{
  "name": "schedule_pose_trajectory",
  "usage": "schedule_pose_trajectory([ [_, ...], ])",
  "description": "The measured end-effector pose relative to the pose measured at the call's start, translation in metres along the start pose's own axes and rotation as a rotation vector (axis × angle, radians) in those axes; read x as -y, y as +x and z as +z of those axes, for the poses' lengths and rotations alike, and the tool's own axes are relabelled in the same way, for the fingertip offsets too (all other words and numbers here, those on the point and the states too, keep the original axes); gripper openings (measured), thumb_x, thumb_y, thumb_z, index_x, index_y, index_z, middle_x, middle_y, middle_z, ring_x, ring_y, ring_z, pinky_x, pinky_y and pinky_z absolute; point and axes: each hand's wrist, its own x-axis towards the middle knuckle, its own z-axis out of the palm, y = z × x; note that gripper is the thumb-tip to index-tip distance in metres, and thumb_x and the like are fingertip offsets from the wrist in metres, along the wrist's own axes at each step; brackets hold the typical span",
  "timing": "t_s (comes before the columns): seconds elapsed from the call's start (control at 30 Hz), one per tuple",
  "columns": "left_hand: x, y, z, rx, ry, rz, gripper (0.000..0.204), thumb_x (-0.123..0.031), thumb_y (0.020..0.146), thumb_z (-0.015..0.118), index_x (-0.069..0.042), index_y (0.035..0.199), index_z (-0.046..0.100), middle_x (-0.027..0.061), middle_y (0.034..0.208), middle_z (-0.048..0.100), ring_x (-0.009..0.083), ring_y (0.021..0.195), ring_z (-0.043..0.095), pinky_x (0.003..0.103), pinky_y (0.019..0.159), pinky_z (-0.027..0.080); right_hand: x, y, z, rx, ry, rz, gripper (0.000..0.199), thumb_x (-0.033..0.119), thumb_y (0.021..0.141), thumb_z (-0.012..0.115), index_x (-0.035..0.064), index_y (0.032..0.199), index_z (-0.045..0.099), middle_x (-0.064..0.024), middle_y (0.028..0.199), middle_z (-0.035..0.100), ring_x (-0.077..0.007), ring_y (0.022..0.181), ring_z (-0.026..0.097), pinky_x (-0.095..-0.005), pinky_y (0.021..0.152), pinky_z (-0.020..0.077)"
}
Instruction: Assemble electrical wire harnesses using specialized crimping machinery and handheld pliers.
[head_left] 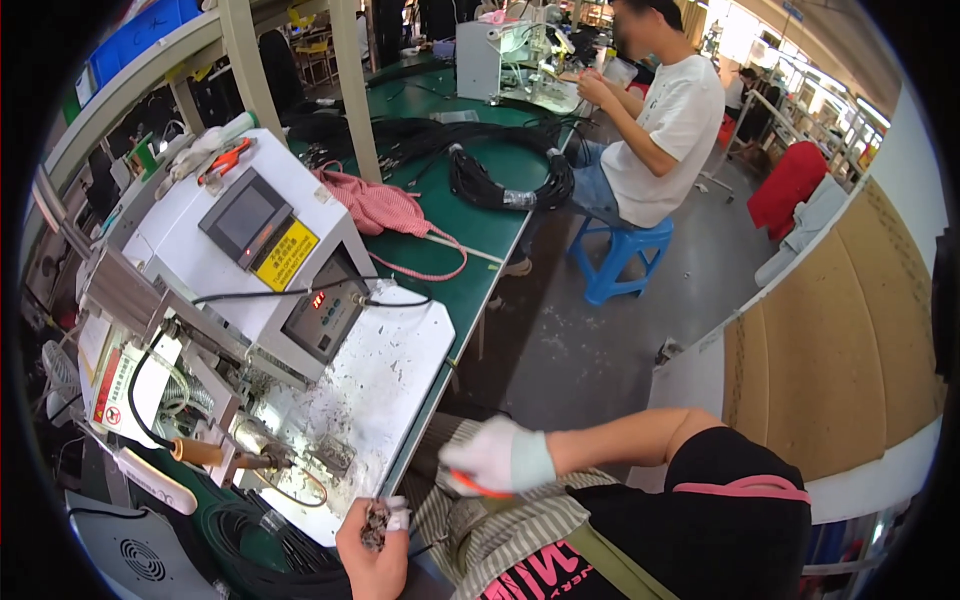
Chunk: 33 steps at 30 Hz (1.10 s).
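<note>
Head view: small grey and dark pieces are cupped in the grip of the bare left hand beside the white, debris-strewn surface, a slim orange object is apparently clasped by the white-gloved right hand, and handling of loose pieces seems under way, steady cupping being called for next.

A head-worn fisheye looks down; hands near, workbench beyond.

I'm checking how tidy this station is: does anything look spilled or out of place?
Yes. Dark scraps lie strewn across the white base plate, including near the wooden-handled tool, cluttering an otherwise plain surface. Small bits also fill the left hand, and pale specks litter the grey floor.
</note>
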Motion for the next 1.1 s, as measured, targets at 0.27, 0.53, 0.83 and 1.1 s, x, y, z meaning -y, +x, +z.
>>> schedule_pose_trajectory([
  [0.27, -0.017, 0.007, -0.004, 0.24, -0.014, -0.215, 0.017, -0.005, 0.074, 0.06, 0.003, 0.089, 0.059, 0.0, 0.068, 0.052, 0.0053, 0.063, 0.044, 0.023, 0.053, 0.037, 0.041, 0.038, -0.032, -0.299, 0.248, -0.366, 0.018, 0.014, 0.076, 0.068, 0.0021, 0.088, 0.064, -0.0108, 0.059, 0.056, -0.024, 0.049, 0.059, -0.0317, 0.046, 0.0469],
  [0.53, -0.018, -0.004, -0.014, 0.35, -0.267, -0.281, 0.021, 0.0, 0.08, 0.051, 0.004, 0.1, 0.056, 0.0111, 0.073, 0.063, 0.0065, 0.05, 0.043, 0.021, 0.045, 0.034, 0.037, 0.036, -0.02, -0.264, 0.313, -0.354, 0.017, 0.005, 0.07, 0.069, 0.0027, 0.085, 0.064, -0.0097, 0.06, 0.058, -0.0233, 0.049, 0.059, -0.0294, 0.047, 0.0464],
  [0.83, -0.025, -0.011, -0.014, 0.292, -0.248, -0.326, 0.025, 0.003, 0.079, 0.049, 0.006, 0.103, 0.053, 0.0119, 0.076, 0.064, 0.0083, 0.055, 0.048, 0.02, 0.051, 0.038, 0.036, 0.036, -0.024, -0.244, 0.388, -0.441, 0.01, 0.006, 0.073, 0.066, 0.0008, 0.078, 0.059, -0.0079, 0.056, 0.057, -0.0186, 0.045, 0.056, -0.0267, 0.044, 0.0434],
  [1.1, -0.03, -0.026, 0.012, -0.089, 0.417, 0.205, 0.024, 0.003, 0.077, 0.06, 0.003, 0.1, 0.056, 0.0053, 0.079, 0.063, 0.0054, 0.068, 0.053, 0.018, 0.063, 0.043, 0.037, 0.038, -0.035, 0.406, 1.527, 0.405, 0.02, 0.016, 0.085, 0.055, -0.0026, 0.078, 0.056, -0.0027, 0.053, 0.054, -0.0111, 0.047, 0.054, -0.0245, 0.044, 0.0412],
])
